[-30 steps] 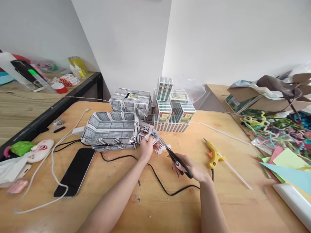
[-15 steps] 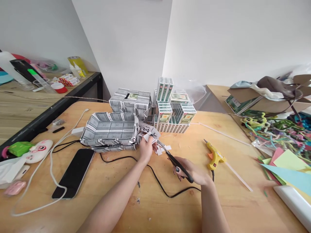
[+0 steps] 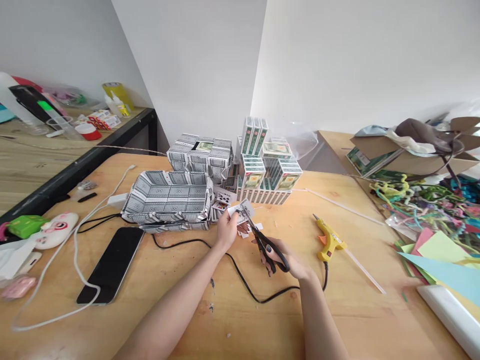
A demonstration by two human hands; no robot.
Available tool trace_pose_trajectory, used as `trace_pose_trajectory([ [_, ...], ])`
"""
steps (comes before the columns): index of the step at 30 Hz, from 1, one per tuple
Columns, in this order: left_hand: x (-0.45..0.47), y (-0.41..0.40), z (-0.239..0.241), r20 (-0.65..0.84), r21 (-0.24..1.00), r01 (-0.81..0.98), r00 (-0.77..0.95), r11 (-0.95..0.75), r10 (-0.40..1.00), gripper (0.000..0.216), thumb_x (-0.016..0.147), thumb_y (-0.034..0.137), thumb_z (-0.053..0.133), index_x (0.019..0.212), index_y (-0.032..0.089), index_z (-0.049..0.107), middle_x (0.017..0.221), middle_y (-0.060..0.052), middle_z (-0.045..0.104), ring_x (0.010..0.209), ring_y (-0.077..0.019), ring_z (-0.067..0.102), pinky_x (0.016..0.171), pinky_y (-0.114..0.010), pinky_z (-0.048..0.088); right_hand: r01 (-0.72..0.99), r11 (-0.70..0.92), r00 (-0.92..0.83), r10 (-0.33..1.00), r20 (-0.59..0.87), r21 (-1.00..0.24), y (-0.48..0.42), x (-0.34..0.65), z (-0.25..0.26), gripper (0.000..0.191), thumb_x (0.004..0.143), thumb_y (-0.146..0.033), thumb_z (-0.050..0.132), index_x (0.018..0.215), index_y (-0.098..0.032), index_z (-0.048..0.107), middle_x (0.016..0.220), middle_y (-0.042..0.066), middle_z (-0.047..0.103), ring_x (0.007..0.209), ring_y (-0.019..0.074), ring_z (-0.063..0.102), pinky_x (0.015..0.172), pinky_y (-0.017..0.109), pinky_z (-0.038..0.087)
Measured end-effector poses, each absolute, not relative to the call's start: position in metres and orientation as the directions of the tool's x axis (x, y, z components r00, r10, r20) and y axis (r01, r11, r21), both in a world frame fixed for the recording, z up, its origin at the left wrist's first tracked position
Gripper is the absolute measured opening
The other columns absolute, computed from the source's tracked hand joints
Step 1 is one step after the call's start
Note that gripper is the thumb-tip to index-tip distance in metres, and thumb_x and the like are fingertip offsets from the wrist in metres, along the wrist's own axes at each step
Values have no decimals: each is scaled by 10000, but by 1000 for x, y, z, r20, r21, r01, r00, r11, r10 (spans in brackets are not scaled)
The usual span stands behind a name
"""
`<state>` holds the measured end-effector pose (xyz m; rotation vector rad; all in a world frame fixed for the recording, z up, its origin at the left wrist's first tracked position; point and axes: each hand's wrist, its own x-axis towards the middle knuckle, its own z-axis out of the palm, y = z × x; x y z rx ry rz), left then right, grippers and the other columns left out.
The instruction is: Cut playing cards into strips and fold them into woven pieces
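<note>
Our left hand [image 3: 226, 231] pinches a playing card [image 3: 242, 212]; our right hand [image 3: 287, 257] grips scissors [image 3: 267, 243], blade tips hidden at the card.

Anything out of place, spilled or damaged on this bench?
Small things only. White paper scraps lie strewn on the table below the playing card pinched in the left hand, by the scissors in the right hand. The glue gun lies on its side, its black cord looping across the table.

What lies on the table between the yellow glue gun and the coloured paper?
A clear glue stick, slanted, one end at the back of the glue gun, the other short of the paper. The head view shows it.
</note>
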<state>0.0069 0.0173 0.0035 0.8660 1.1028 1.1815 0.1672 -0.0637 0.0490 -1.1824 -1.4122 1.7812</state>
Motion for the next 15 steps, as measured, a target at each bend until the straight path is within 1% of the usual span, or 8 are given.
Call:
trace_pose_trajectory([
  [3, 6, 17, 3, -189, 943, -268, 48, 195, 981, 140, 703, 246, 462, 790, 168, 540, 477, 7, 594, 364, -152, 554, 348, -254, 459, 52, -292, -438, 853, -284, -955, -62, 164, 47, 561, 737, -575, 505, 1100, -148, 483, 639, -5, 513, 438, 103, 480, 421, 239, 393],
  [7, 5, 17, 1, -158, 951, -258, 71, 171, 985, 126, 715, 256, 458, 768, 167, 529, 482, 3, 593, 350, -152, 543, 329, -257, 449, 50, -315, -440, 845, -305, -948, -61, 162, 45, 598, 716, -610, 499, 1091, -145, 497, 641, 0, 507, 435, 105, 477, 408, 242, 407],
  [11, 5, 17, 0, -155, 954, -250, 60, 165, 986, 127, 720, 267, 468, 777, 170, 527, 471, 8, 585, 346, -152, 540, 320, -247, 435, 5, -341, -432, 847, -309, -940, -61, 160, 42, 560, 722, -601, 502, 1072, -164, 511, 654, 5, 510, 461, 117, 490, 426, 259, 436],
  [15, 4, 18, 0, -119, 965, -229, 41, 126, 992, 104, 727, 264, 462, 726, 176, 517, 441, 19, 560, 316, -138, 509, 303, -232, 403, -43, -364, -448, 840, -307, -930, -61, 158, 40, 512, 739, -570, 508, 1066, -176, 514, 665, 12, 509, 495, 128, 499, 449, 274, 456],
])
